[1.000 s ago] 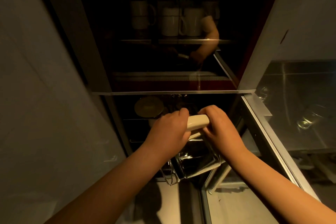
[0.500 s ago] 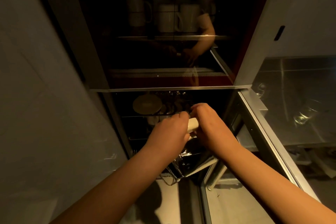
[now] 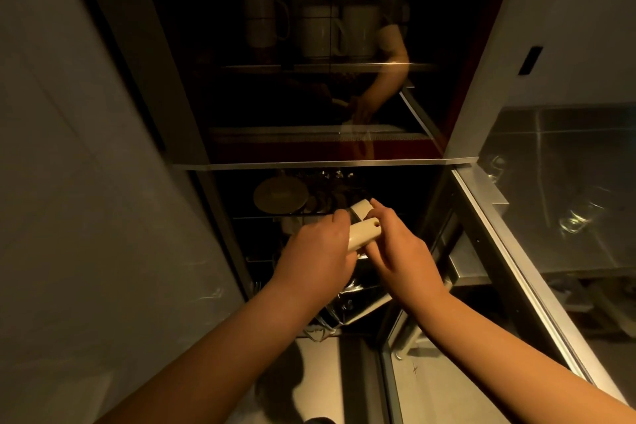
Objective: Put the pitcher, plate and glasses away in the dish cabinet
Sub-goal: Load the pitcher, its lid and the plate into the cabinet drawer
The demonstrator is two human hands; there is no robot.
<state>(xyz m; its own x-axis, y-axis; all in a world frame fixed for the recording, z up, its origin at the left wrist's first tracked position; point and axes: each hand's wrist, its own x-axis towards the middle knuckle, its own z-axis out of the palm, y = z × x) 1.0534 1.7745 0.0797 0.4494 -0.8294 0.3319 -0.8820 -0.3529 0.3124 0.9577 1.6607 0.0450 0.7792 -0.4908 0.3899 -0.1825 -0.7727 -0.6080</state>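
- The left hand (image 3: 318,253) is curled round the cream handle (image 3: 364,234) of the glass pitcher (image 3: 358,299), gripping it from the left.
- The right hand (image 3: 401,251) lies against the handle's right end with its fingers (image 3: 380,208) nearly straight; they touch the handle rather than wrap it.
- The pitcher hangs below both hands, its clear body showing between the two wrists, inside the lower compartment of the dish cabinet (image 3: 327,167).
- Just beyond the fingertips a second cream piece (image 3: 361,207) shows; what it belongs to cannot be told in the dark.
- Further in and to the left of the grip a round plate (image 3: 280,195) stands on edge in the rack, with dim round shapes beside it.
- Below the pitcher, wire rack rods (image 3: 318,332) catch the light, close under its base.
- Above the grip, behind dark glass, white mugs (image 3: 339,31) sit on an upper shelf.
- Well to the right of the hands, on a steel counter (image 3: 568,217), a clear glass (image 3: 581,215) lies apart from the cabinet.
- The open cabinet door frame (image 3: 509,244) runs between the right arm and that counter.
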